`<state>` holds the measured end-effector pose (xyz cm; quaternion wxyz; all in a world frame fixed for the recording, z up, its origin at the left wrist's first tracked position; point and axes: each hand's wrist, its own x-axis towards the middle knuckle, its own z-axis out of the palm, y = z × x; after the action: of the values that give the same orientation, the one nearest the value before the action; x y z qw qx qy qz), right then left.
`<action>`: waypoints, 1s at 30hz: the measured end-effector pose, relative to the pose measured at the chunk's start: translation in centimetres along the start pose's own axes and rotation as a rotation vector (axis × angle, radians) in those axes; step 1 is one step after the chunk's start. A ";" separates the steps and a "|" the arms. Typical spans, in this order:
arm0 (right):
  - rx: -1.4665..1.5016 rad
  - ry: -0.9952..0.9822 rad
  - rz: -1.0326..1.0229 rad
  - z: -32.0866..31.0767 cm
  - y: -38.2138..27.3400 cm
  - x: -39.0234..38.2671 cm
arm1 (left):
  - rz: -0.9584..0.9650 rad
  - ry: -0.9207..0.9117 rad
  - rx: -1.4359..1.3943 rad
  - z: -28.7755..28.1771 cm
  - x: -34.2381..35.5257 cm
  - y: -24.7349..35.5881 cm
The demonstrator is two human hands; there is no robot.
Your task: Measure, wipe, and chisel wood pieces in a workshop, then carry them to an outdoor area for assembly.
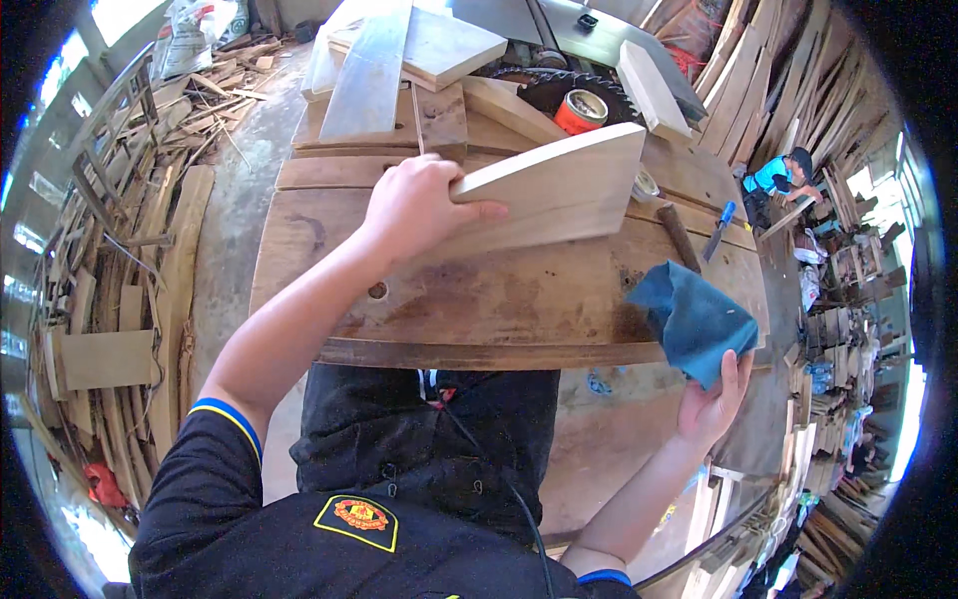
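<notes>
My left hand (419, 200) grips the end of a pale, flat wooden board (554, 185), holding it on edge at a slant over the worn wooden workbench (449, 309). My right hand (714, 399) holds a crumpled teal cloth (689, 309) at the bench's front right edge. Beyond the cloth lie a blue-handled chisel (720, 228) and a dark wooden handle (677, 235). A round open tin (646, 184) is partly hidden behind the board.
Boards (364, 70), an orange tin (581, 118) and a toothed saw blade (539, 92) occupy the bench's back. Timber piles (140, 329) line the left floor. A co-worker in blue (766, 180) bends over wood at right, beside stacked planks (748, 90).
</notes>
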<state>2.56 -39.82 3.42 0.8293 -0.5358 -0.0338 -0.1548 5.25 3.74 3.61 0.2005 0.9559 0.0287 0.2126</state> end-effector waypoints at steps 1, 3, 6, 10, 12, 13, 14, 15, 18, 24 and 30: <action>0.001 0.009 -0.040 0.5 0.1 -0.1 | -0.065 -0.146 -0.066 -1.1 -1.0 0.1; 0.001 0.014 -0.058 2.3 0.8 -0.2 | -0.180 -0.346 -0.175 -2.8 -3.0 0.5; -0.310 0.219 -0.259 6.3 3.3 -0.9 | -0.205 -0.462 -0.291 -3.4 -5.4 1.0; -1.496 -0.476 -0.584 12.0 8.0 -3.4 | -0.011 -0.303 -0.282 -1.5 -7.4 1.3; -1.537 -0.580 -0.611 13.9 9.1 -5.5 | 0.039 -0.118 -0.254 -0.7 -8.1 1.3; -1.483 -0.591 -0.542 14.6 9.4 -6.2 | 0.060 -0.023 -0.222 -0.5 -8.6 1.5; -1.485 -0.611 -0.515 15.0 9.6 -6.8 | 0.081 0.022 -0.227 -0.5 -9.3 1.7; -1.510 -0.649 -0.564 15.1 9.5 -6.9 | 0.098 0.080 -0.176 -0.6 -9.9 2.0; -1.528 -0.718 -0.565 13.9 9.1 -5.3 | 0.119 0.062 -0.187 -1.3 -12.1 2.6; -1.444 -0.549 -0.299 12.4 8.4 0.2 | 0.015 -0.103 -0.136 -3.7 -15.6 -0.5; -1.055 -1.320 -0.608 20.7 10.1 -9.9 | 0.037 -0.033 -0.187 -2.7 -16.5 -2.8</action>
<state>-1.66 -15.19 1.15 0.2103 -0.7950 -0.5685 -0.0237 -10.82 5.00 -1.77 0.2855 0.9367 -0.0125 0.2021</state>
